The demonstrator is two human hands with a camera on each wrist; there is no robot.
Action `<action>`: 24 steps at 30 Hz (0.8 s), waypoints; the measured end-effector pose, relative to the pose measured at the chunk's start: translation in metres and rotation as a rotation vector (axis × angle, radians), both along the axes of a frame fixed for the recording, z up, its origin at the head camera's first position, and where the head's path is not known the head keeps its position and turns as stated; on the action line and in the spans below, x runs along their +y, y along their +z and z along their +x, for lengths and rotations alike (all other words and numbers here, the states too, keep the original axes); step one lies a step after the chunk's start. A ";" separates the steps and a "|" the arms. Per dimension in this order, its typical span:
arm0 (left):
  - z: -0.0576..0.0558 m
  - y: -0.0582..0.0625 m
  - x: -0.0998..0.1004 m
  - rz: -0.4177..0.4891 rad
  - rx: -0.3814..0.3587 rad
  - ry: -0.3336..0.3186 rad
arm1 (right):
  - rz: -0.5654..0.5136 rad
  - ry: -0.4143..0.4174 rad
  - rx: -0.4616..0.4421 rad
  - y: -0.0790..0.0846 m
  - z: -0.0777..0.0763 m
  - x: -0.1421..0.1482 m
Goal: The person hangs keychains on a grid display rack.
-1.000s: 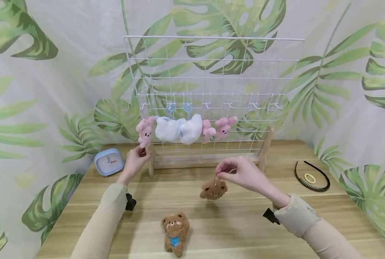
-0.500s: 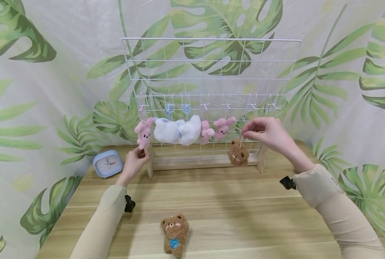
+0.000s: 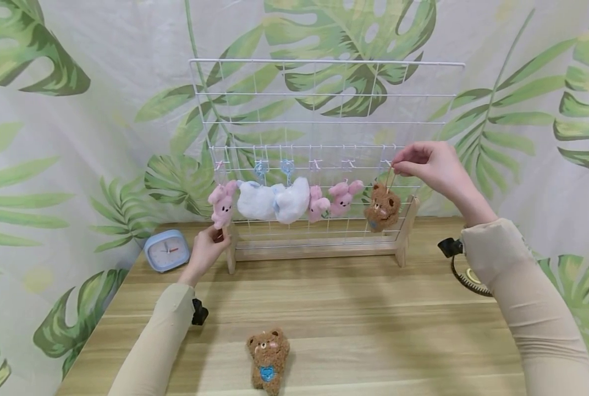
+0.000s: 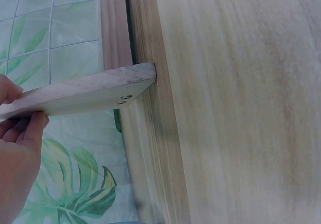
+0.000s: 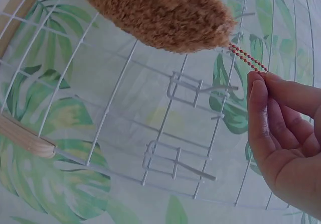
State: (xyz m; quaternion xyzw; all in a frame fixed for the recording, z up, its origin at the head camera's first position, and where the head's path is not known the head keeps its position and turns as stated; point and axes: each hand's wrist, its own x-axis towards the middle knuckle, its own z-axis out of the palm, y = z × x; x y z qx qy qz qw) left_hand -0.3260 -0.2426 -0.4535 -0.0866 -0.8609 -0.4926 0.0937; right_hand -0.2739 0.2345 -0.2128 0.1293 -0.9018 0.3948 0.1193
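Observation:
Up at the right of the white wire grid (image 3: 254, 94), my right hand (image 3: 431, 162) pinches the thin bead chain (image 5: 241, 54) of a brown bear plush (image 3: 383, 206). The bear dangles in front of the grid, just below a white hook (image 3: 384, 163). Two hooks, one a bare wire hook (image 5: 185, 88), show close by in the right wrist view. My left hand (image 3: 205, 250) grips the wooden upright (image 4: 85, 89) at the stand's left end, thumb and fingers on opposite faces. A second brown bear plush (image 3: 268, 357) lies face up on the table.
Pink rabbit plushes (image 3: 342, 196) and white plushes (image 3: 291, 201) hang in a row from hooks. A blue clock (image 3: 166, 251) stands left of the stand. On the right, my sleeve partly covers a black headband (image 3: 467, 283) and a yellow ring (image 3: 472, 275).
The right hand has carried the bear plush up and to the right, from above the table to the hooks' height. My left hand stays on the wooden upright.

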 end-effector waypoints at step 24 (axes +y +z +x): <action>0.000 0.002 -0.001 -0.011 -0.007 0.002 | 0.214 -0.099 0.069 0.002 -0.025 0.003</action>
